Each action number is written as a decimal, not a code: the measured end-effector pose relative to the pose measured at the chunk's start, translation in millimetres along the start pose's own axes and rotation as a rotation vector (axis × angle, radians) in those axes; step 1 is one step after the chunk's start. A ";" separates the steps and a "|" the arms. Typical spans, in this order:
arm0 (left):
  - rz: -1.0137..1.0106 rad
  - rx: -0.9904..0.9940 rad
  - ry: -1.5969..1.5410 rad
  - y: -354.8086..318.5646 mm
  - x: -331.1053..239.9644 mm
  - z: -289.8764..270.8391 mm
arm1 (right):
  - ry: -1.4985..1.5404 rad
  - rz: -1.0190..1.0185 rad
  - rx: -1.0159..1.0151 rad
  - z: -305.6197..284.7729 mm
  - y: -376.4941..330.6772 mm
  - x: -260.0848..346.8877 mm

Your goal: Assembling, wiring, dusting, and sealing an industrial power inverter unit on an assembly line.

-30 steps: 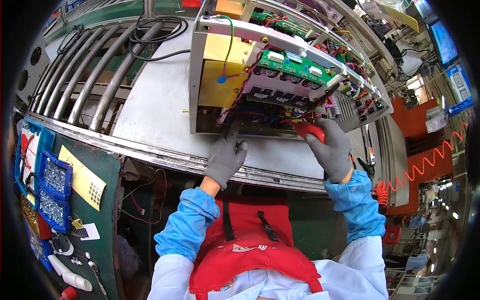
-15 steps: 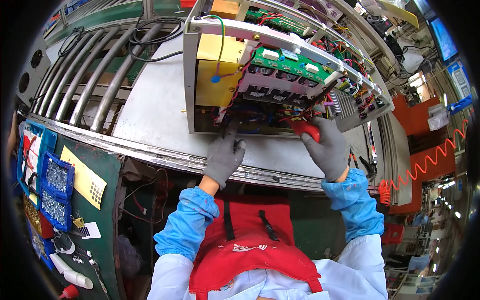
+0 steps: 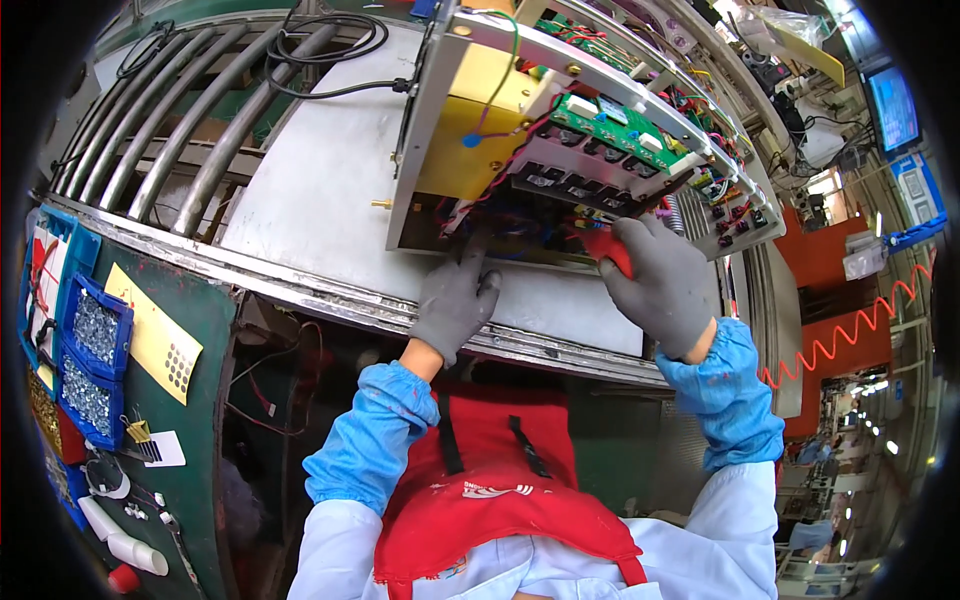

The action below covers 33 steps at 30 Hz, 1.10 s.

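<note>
An open-sided electronics unit with a grey metal frame stands tilted on the bench. Inside are a green circuit board, a yellow sheet and many coloured wires. My left hand, in a grey glove, reaches into the unit's lower near opening. Its index finger is stretched out and the thumb stands apart; the fingertip is lost in shadow among the wires. My right hand, also gloved, is closed round a red-handled tool at the opening's right part. The tool's working end is hidden among the wires.
Metal rollers lie to the left, with a coiled black cable over them. Blue bins of small metal parts and a yellow card are on the green side table. A coiled orange hose hangs at the right.
The unit appears shifted right and more slanted, partly because my view has moved. Both hands stay at its lower opening; the right hand still grips the red-handled tool.
</note>
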<state>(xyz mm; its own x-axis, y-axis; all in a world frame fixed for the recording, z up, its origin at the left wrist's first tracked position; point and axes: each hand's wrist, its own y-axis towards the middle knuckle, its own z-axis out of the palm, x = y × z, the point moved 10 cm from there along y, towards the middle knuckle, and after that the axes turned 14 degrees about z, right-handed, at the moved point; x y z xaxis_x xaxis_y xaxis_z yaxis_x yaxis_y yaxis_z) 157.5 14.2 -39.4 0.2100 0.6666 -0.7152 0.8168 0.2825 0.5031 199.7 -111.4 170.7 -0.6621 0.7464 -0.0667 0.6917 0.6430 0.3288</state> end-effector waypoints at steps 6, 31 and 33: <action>0.071 -0.046 -0.006 2.7 -5.6 -4.4 | -0.127 -0.066 0.018 19.6 9.4 16.1; 0.061 0.031 -0.049 2.1 -7.2 -3.4 | -0.406 -0.304 0.274 61.8 25.9 37.5; 0.047 0.040 -0.013 2.3 -4.9 -1.7 | -0.376 -0.334 0.257 57.1 27.0 40.9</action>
<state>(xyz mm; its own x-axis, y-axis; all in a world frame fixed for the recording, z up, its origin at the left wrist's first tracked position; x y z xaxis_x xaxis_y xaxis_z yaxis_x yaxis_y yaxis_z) 157.4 12.8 -33.9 0.2556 0.6695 -0.6974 0.8263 0.2232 0.5171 207.8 -53.7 123.1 -0.7418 0.4744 -0.4740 0.5408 0.8411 -0.0045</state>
